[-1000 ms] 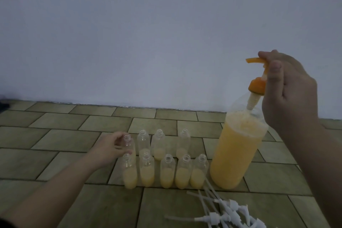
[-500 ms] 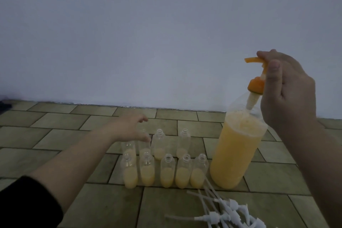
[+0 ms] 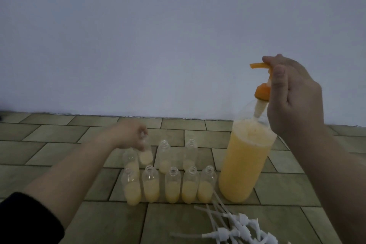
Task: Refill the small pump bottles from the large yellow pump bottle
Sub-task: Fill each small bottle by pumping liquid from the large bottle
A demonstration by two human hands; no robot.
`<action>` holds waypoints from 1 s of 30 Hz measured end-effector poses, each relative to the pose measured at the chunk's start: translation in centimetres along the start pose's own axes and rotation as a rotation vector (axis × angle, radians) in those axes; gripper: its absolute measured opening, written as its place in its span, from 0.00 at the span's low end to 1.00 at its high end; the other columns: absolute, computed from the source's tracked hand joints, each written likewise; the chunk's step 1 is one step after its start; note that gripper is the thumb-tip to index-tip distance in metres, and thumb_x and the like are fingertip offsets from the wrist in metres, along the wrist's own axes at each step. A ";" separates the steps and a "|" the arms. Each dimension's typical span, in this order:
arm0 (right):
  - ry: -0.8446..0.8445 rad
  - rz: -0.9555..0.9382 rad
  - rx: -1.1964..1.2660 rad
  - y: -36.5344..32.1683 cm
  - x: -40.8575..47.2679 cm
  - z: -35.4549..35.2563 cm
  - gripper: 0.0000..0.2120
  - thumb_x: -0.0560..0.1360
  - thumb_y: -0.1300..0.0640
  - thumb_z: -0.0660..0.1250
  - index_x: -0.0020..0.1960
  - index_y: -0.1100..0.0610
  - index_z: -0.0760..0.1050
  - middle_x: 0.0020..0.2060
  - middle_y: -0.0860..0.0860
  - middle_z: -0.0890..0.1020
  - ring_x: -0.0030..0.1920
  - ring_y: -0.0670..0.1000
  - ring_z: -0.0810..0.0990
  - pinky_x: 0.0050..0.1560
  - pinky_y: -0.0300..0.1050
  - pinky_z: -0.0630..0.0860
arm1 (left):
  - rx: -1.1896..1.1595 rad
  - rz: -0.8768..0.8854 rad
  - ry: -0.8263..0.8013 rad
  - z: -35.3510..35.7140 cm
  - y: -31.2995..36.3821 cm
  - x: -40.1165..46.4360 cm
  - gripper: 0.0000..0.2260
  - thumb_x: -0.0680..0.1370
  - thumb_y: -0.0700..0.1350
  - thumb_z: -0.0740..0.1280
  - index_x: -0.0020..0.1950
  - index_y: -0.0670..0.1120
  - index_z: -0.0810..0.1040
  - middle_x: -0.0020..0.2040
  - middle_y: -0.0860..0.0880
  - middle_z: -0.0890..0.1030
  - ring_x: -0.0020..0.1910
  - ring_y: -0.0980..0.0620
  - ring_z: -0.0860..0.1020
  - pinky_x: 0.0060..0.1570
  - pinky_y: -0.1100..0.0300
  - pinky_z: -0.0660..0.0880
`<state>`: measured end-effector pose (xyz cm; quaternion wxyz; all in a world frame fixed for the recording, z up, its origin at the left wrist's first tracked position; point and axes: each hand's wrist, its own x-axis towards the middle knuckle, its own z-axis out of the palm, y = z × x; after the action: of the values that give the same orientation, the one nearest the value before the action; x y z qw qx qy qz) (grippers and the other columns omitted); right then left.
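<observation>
1. Left hand [image 3: 130, 134] pinches one small bottle [image 3: 146, 152] by the neck, lifted and tilted, well left of the large yellow bottle [image 3: 245, 162]. Light clear plastic, so the neck is probably the safest hold.
2. Other small bottles [image 3: 172, 186] stand uncapped just left of it, part filled and likely tippy.
3. Right hand [image 3: 293, 101] grips its orange pump [image 3: 262, 89]. Looks heavy and nearly full.
4. Loose white pumps [image 3: 235, 226] lie in front of it on the tiled floor [image 3: 49, 144], plain wall [image 3: 158, 35] behind.
</observation>
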<state>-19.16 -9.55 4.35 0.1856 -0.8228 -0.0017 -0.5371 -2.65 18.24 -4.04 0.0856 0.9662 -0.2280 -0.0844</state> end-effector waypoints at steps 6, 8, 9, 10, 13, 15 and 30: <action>-0.009 0.004 -0.011 -0.1 0.0 -0.1 0.22 0.81 0.52 0.45 0.63 0.59 0.73 0.60 0.54 0.77 0.66 0.51 0.69 0.61 0.35 0.62 | -0.554 0.116 0.341 -8.4 0.3 -5.0 0.12 0.65 0.48 0.78 0.47 0.52 0.82 0.46 0.52 0.83 0.49 0.53 0.80 0.54 0.56 0.74; -0.015 0.003 -0.012 0.0 0.0 -0.1 0.23 0.81 0.52 0.45 0.64 0.59 0.73 0.60 0.54 0.77 0.67 0.51 0.69 0.61 0.36 0.62 | -0.803 0.208 0.421 -9.6 2.1 -6.1 0.13 0.64 0.49 0.78 0.46 0.48 0.83 0.47 0.51 0.84 0.51 0.52 0.81 0.59 0.53 0.73; -0.017 0.005 -0.010 0.0 0.0 -0.1 0.23 0.81 0.52 0.45 0.64 0.59 0.73 0.60 0.54 0.77 0.67 0.51 0.69 0.61 0.36 0.63 | -0.922 0.257 0.440 -9.9 3.2 -6.4 0.14 0.63 0.50 0.78 0.44 0.47 0.83 0.48 0.49 0.84 0.52 0.51 0.81 0.61 0.51 0.74; -0.017 0.005 -0.008 0.0 0.0 -0.1 0.22 0.81 0.52 0.46 0.64 0.59 0.73 0.60 0.54 0.77 0.67 0.51 0.69 0.61 0.37 0.63 | -1.034 0.299 0.447 -9.8 4.2 -6.3 0.14 0.63 0.51 0.78 0.44 0.47 0.83 0.47 0.49 0.84 0.52 0.49 0.81 0.62 0.49 0.73; -0.008 0.010 -0.003 -0.1 0.0 -0.1 0.21 0.82 0.54 0.47 0.63 0.60 0.73 0.60 0.54 0.77 0.66 0.51 0.70 0.61 0.37 0.63 | -1.302 0.361 0.393 -8.1 8.5 -5.7 0.13 0.70 0.52 0.71 0.49 0.45 0.79 0.47 0.48 0.82 0.50 0.44 0.82 0.60 0.44 0.74; -0.006 0.011 0.011 -0.2 -0.1 -0.1 0.20 0.82 0.55 0.47 0.62 0.60 0.74 0.59 0.54 0.77 0.66 0.51 0.70 0.61 0.38 0.63 | -1.434 0.388 0.329 -6.7 11.3 -5.0 0.13 0.76 0.52 0.65 0.52 0.43 0.74 0.48 0.47 0.78 0.47 0.42 0.82 0.55 0.44 0.78; 0.003 0.028 0.015 -0.3 0.0 -0.2 0.23 0.81 0.51 0.46 0.63 0.59 0.74 0.60 0.54 0.77 0.65 0.51 0.71 0.60 0.40 0.64 | -1.135 0.447 0.298 -3.2 17.8 -1.8 0.16 0.76 0.44 0.68 0.62 0.46 0.70 0.53 0.52 0.77 0.55 0.52 0.76 0.62 0.49 0.73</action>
<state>-19.39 -9.33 4.47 0.1992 -0.8206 0.0059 -0.5357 -11.18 3.77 2.89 0.6316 0.7006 -0.3300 -0.0366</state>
